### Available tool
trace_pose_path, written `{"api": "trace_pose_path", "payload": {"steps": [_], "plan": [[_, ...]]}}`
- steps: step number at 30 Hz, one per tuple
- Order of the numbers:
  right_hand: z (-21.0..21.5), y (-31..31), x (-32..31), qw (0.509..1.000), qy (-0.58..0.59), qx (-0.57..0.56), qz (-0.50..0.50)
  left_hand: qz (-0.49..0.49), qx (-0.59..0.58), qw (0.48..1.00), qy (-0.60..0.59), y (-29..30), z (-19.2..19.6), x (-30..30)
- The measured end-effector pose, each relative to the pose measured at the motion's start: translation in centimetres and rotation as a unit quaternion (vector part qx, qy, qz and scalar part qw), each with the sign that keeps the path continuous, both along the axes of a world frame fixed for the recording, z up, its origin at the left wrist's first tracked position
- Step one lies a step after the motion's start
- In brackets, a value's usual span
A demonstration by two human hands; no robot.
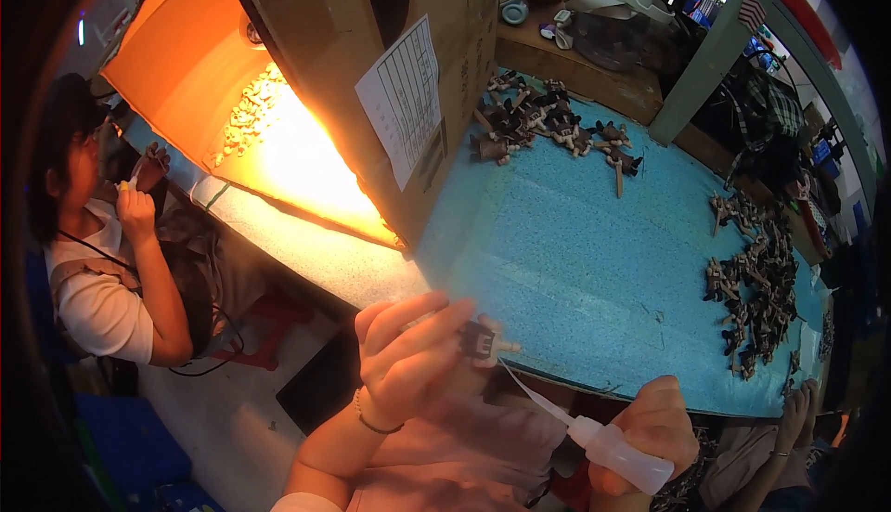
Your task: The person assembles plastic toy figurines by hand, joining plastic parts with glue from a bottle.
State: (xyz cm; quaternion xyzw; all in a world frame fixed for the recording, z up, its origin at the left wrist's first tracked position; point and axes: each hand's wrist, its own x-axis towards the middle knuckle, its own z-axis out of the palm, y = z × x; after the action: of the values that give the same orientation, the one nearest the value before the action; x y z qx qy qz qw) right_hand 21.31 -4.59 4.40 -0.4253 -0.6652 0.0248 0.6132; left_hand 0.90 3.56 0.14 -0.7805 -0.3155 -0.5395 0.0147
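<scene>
Between the fingertips of my left hand [406, 359] is a small toy figure [480, 340] with a dark torso and pale limbs, held just off the near edge of the blue table. My right hand [657, 428] is wrapped around a white squeeze bottle [617, 456], lower and to the right. The bottle's long thin nozzle [540, 402] points up and left, with its tip close to the figure. Whether the tip touches it, I cannot tell.
Similar figures lie in one pile [543, 117] at the back and another [756, 280] at the right of the blue table [594, 243]. A cardboard box [455, 11], brightly lit inside, holds small pale pieces [251, 113]. A person [102, 317] sits left; another person's hands [794, 419] are right.
</scene>
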Motion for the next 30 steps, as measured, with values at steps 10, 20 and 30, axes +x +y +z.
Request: {"api": "trace_pose_path", "payload": {"steps": [10, 20, 30], "plan": [[-0.3, 0.2, 0.1, 0.999, 0.005, 0.031, 0.022, -0.005, -0.017, 1.0, -0.019, 0.0, -0.3, 0.0], [-0.4, 0.8, -0.2, 0.999, 0.021, 0.036, 0.005, -0.11, -0.144, 0.976, -0.122, -0.4, -1.6, -0.1], [-0.5, 0.6, -0.5, 0.999, 0.03, 0.027, 0.03, -0.192, -0.179, 0.935, -0.237, -0.6, -1.2, 0.9]]}}
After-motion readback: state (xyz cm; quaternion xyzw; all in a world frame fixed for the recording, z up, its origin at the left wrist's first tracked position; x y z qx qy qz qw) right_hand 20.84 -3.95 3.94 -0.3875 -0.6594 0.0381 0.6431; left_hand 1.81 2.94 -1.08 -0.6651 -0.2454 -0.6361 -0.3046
